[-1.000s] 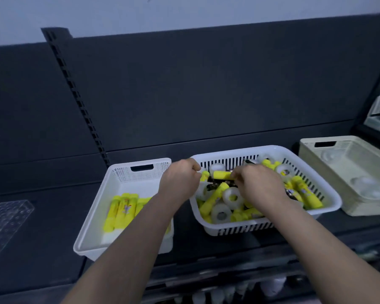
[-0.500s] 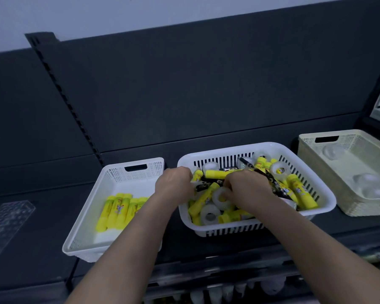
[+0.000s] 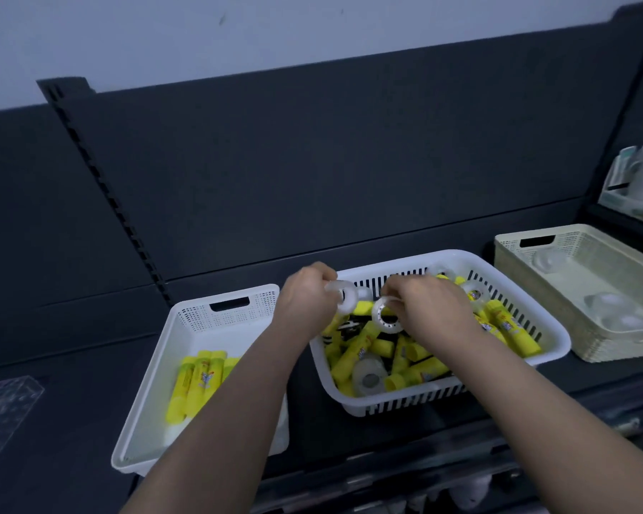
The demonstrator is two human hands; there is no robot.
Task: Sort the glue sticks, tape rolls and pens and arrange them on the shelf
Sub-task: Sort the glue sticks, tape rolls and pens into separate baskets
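Across the lower half of the frame runs a dark shelf [image 3: 64,387], backed by a dark panel with a slotted upright rail [image 3: 101,187] at upper left and a pale wall [image 3: 275,27] above. Three containers stand on the shelf in a row. At lower left, a white bin [image 3: 186,328] holds a row of yellow glue sticks [image 3: 197,383] lying side by side. At centre, a slotted white basket [image 3: 550,350] holds mixed glue sticks, tape rolls and dark pens. At right, a cream bin [image 3: 513,261] holds a few clear tape rolls [image 3: 609,302]. The basket sits just beside both bins; narrow strips of bare shelf separate them. Bare shelf lies open to the left of the white bin, where a clear textured tray [image 3: 4,406] reaches the frame edge.

The left hand [image 3: 305,302] is above the basket's left rim, fingers closed on a clear tape roll [image 3: 346,298]. The right hand [image 3: 431,309] is over the basket's middle, fingers closed on a second tape roll [image 3: 387,317]. Both rolls are held clear of the contents.
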